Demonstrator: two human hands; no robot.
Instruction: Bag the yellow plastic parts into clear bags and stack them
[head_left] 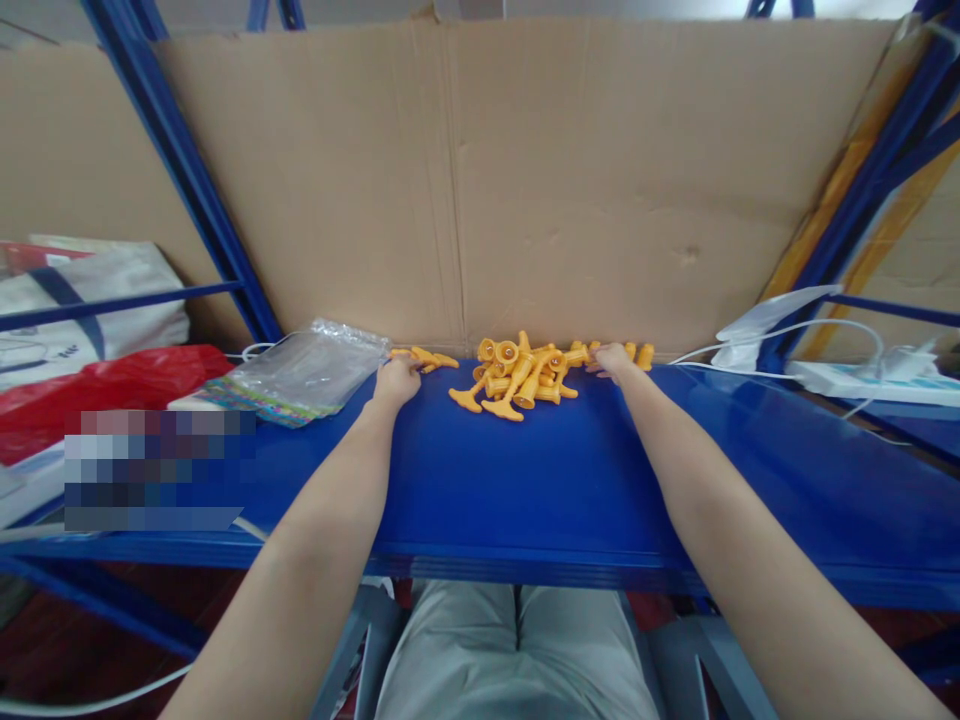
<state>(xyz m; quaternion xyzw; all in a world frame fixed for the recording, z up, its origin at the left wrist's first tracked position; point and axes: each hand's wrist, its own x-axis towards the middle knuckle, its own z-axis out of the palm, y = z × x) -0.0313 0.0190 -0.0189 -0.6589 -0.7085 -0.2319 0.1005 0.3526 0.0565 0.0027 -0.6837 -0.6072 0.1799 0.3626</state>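
Note:
A heap of yellow plastic pieces (517,375) lies against the cardboard at the back of the blue table. Some pieces are T-shaped with a curved crossbar; others are hollow, ribbed cups. To the left of the heap, my left hand (397,380) has its fingers curled at a small group of yellow T-shaped pieces (426,358). On the right, my right hand (613,361) closes its fingers at a row of yellow cup-shaped pieces (645,356). Its fingertips are partly hidden, and the pieces at both hands are small in view.
A clear plastic bag (322,365) lies left of my left hand, near a red bag (112,390). Cardboard (562,180) walls the back between blue metal posts. White cables and a power strip (877,380) are at the right. The blue table's (525,490) front edge is near my lap.

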